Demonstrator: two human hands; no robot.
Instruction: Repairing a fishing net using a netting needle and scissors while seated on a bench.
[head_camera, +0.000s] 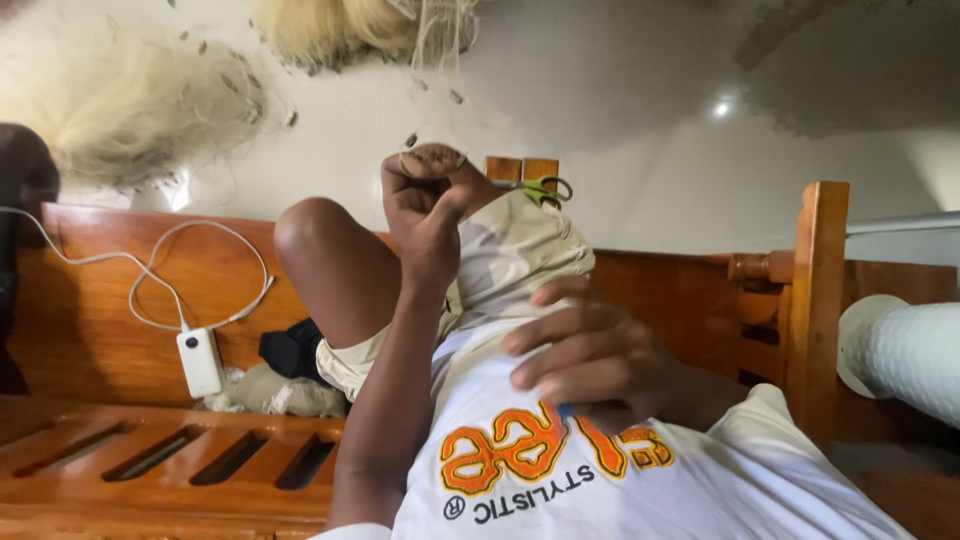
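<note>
The left hand (428, 205) is seen raised above the lap and closed into a loose fist, with a thin pale strand of netting twine (432, 157) pinched between thumb and curled fingers; the strand loops over the knuckles, and where it runs beyond that cannot be followed. The right hand (590, 362) is laid flat and open on the white printed shirt (700, 490), fingers spread; nothing is clearly gripped, though a small blue fleck shows under the fingertips and cannot be identified. Just beyond the left hand, a pair of small scissors with green and yellow handles (541, 188) is rested on the beige shorts (520, 255) over one leg, while the other, bare knee (310, 235) is raised beside the forearm. The twine is judged to be very light, limp and somewhat slippery, easily tangled, so it is best held in a firm fingertip pinch close to the working point, or wrapped once around a finger; the scissors are stiff and should be taken by the handle loops. Farther out, a white power bank with its looped white cable (200, 360) is lying on the brown wooden slatted bench (150, 455), and heaps of pale fine fishing net (110, 115) are spread on the light floor (620, 90) beyond.
</note>
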